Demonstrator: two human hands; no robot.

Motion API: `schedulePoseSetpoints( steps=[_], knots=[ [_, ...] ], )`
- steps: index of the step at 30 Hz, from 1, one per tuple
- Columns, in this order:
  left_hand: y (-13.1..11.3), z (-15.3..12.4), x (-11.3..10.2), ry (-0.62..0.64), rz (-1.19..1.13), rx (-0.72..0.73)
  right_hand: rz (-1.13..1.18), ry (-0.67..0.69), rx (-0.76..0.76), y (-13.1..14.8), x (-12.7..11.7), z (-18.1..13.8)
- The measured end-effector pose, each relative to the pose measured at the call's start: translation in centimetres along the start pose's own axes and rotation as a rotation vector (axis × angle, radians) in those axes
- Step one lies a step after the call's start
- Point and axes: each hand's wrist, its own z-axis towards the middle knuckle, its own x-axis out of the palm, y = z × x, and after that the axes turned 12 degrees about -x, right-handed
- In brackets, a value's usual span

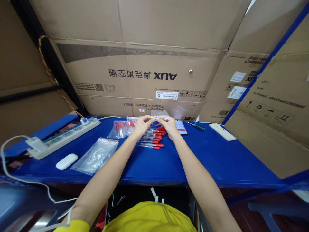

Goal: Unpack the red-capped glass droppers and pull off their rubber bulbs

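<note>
Both my hands are raised over the middle of the blue table [212,161]. My left hand [141,126] and my right hand [169,125] pinch the two ends of a small clear plastic bag [159,114] that holds a red-capped piece. Just below them lies a row of several clear tubes with red caps [154,138]. Left of my left hand rest clear bags filled with red-capped pieces [122,127].
A stack of empty clear bags [96,156], a white oval case [67,161] and a white power strip [62,135] lie at the left. A green screwdriver [199,127], a phone [181,127] and a white remote-like bar [222,131] sit at the right. Cardboard boxes [145,74] wall the back.
</note>
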Motion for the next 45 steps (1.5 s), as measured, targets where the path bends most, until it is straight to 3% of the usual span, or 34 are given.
schedulePoseSetpoints(
  steps=[8,14,18,27,36,45],
  knots=[
    [0.1,0.4,-0.4,-0.028,0.041,-0.054,0.005,-0.04,0.036,-0.5,-0.9,0.4],
    [-0.2,-0.1,-0.1,0.075,0.007,-0.09,0.001,-0.008,-0.005,-0.1,-1.0,0.4],
    [-0.4,-0.2,-0.1,0.032,-0.01,-0.085,0.036,0.034,0.045,0.0,-1.0,0.4],
    [-0.4,0.0,-0.5,-0.038,0.004,-0.143,-0.01,-0.015,0.029,-0.3,-1.3,0.6],
    [0.1,0.0,-0.3,-0.001,-0.067,-0.232,-0.03,0.007,0.007,-0.4,-0.8,0.5],
    [0.5,0.2,0.0,-0.054,0.0,-0.114,-0.018,0.034,0.039,0.1,-0.4,0.1]
  ],
)
